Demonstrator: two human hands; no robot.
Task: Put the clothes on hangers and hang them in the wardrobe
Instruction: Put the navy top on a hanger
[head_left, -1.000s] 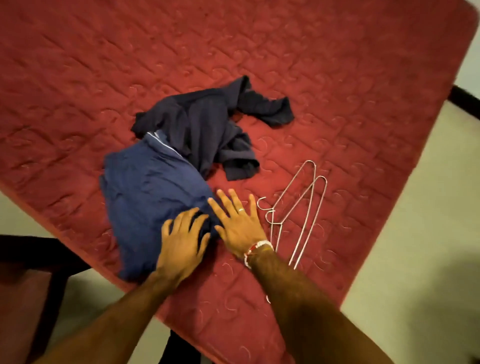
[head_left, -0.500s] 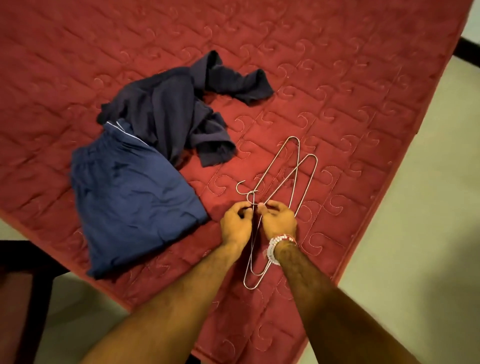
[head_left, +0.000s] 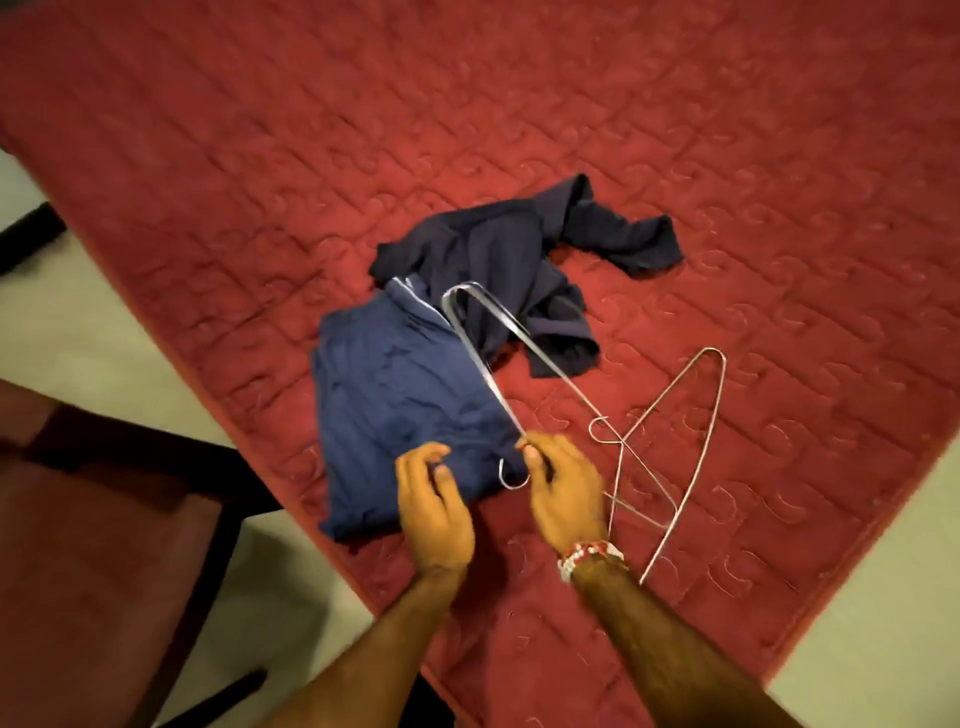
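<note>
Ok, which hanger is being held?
The hanger the right hand pinches near its hook, over the blue garment; the other hanger lies on the mattress.

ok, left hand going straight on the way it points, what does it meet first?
Likely the folded blue garment: the left hand sits over its near edge, fingers aimed across it. Height above the cloth is unclear.

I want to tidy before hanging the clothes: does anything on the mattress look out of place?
The dark garment lies crumpled in a heap, one end twisted aside, next to the neatly folded blue garment. It will likely need smoothing first. The wire hanger lying flat looks intact.
</note>
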